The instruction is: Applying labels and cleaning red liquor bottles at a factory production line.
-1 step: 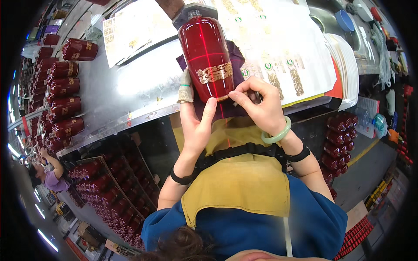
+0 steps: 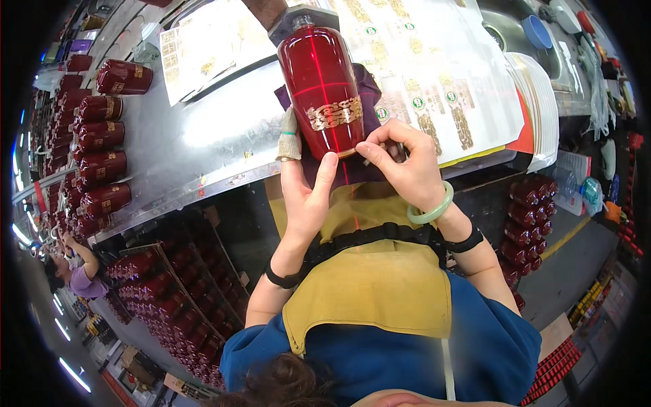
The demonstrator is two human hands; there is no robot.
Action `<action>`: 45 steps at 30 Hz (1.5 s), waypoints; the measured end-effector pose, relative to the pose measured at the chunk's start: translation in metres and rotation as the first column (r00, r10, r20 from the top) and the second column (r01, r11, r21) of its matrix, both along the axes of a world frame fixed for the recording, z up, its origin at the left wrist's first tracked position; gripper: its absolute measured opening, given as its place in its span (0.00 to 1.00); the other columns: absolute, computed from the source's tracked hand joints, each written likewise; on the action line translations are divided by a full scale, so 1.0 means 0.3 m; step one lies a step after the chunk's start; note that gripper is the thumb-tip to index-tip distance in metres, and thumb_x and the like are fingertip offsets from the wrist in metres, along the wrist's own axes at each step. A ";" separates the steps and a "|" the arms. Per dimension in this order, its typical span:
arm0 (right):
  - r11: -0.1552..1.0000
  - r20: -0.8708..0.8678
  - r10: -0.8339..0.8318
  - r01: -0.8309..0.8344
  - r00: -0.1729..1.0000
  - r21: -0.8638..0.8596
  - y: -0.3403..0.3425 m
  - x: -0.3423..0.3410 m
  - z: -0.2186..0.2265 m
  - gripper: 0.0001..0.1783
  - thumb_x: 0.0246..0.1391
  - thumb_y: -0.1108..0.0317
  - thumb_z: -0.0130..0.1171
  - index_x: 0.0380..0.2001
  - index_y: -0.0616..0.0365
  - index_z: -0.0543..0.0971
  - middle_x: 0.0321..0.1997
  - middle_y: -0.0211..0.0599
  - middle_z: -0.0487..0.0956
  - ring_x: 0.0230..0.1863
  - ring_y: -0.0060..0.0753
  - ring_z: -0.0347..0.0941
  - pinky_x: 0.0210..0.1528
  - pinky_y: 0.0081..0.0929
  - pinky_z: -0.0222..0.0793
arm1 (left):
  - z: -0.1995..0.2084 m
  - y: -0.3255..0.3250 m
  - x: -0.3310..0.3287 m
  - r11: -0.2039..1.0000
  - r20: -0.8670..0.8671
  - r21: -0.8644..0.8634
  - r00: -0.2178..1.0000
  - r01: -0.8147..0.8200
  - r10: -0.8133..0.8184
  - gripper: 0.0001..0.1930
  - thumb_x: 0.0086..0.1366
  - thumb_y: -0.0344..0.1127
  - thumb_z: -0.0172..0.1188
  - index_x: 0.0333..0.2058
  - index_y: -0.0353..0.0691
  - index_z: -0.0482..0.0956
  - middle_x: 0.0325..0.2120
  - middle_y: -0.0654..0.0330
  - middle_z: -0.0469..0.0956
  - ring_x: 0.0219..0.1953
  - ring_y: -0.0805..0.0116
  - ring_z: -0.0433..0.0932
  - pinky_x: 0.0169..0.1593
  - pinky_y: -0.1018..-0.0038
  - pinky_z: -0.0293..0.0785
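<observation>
A glossy dark red bottle (image 2: 317,74) lies tilted on a dark purple cloth (image 2: 368,91), its neck pointing away from me and its base toward me. A gold ornamental decal band (image 2: 335,113) runs across its lower body, and red laser lines cross on it. My left hand (image 2: 304,197) grips the bottle by its left side and base; cloth covers some fingers, and the thumb presses near the bottom. My right hand (image 2: 405,159) is closed in a pinch at the base's right edge, beside a thin gold-coloured rim. Whatever sits between those fingertips is hidden.
Gold decals lie on a white sheet (image 2: 434,64) at the right, more on papers (image 2: 210,47) at the left. Decorated red bottles (image 2: 102,137) line the metal table's left end. Racked bottles (image 2: 169,292) stand below. A blue bowl (image 2: 536,32) sits far right; another person (image 2: 85,275) is far left.
</observation>
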State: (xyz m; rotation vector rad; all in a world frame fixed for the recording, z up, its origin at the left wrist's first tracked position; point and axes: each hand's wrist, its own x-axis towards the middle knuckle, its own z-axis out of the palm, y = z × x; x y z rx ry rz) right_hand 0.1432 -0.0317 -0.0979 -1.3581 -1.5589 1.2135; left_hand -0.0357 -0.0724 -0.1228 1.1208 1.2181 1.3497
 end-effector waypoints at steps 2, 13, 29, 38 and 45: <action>1.000 0.007 0.001 -0.001 1.000 0.005 0.001 -0.001 0.002 0.08 0.54 0.69 0.72 0.28 0.62 0.84 0.26 0.32 0.79 0.24 0.21 0.68 0.29 0.23 0.64 | -0.008 -0.001 -0.001 1.000 -0.013 0.011 1.000 0.008 -0.008 0.38 0.71 0.23 0.55 0.74 0.31 0.47 0.73 0.48 0.54 0.74 0.60 0.57 0.74 0.62 0.53; 0.999 0.016 0.001 -0.002 1.000 0.053 -0.002 -0.005 0.004 0.09 0.52 0.69 0.73 0.27 0.63 0.83 0.26 0.35 0.79 0.25 0.26 0.71 0.30 0.25 0.67 | -0.040 0.020 -0.046 0.704 -0.691 0.674 0.527 0.224 0.495 0.14 0.51 0.24 0.75 0.39 0.37 0.87 0.48 0.56 0.83 0.51 0.54 0.81 0.50 0.63 0.81; 0.992 0.060 0.063 -0.070 0.996 0.109 0.009 0.027 0.039 0.09 0.54 0.67 0.72 0.29 0.62 0.84 0.27 0.39 0.80 0.25 0.32 0.73 0.30 0.28 0.68 | -0.040 0.028 -0.043 0.710 -0.639 0.690 0.576 0.138 0.510 0.16 0.51 0.17 0.73 0.41 0.29 0.85 0.41 0.52 0.85 0.45 0.54 0.84 0.47 0.64 0.82; 0.993 0.066 0.115 -0.114 0.991 -0.016 0.028 0.081 0.053 0.09 0.54 0.67 0.71 0.30 0.62 0.85 0.29 0.39 0.81 0.25 0.30 0.74 0.29 0.28 0.67 | -0.047 0.017 -0.038 0.720 -0.645 0.682 0.570 0.129 0.509 0.19 0.51 0.15 0.71 0.44 0.28 0.84 0.43 0.50 0.85 0.46 0.52 0.83 0.49 0.63 0.82; 0.992 0.093 0.110 -0.115 0.990 0.046 0.034 0.071 0.011 0.09 0.54 0.66 0.72 0.30 0.62 0.86 0.28 0.39 0.81 0.25 0.31 0.74 0.29 0.28 0.67 | -0.053 0.021 -0.041 0.687 -0.672 0.694 0.532 0.213 0.515 0.17 0.55 0.18 0.71 0.45 0.27 0.83 0.45 0.50 0.84 0.48 0.51 0.82 0.49 0.63 0.83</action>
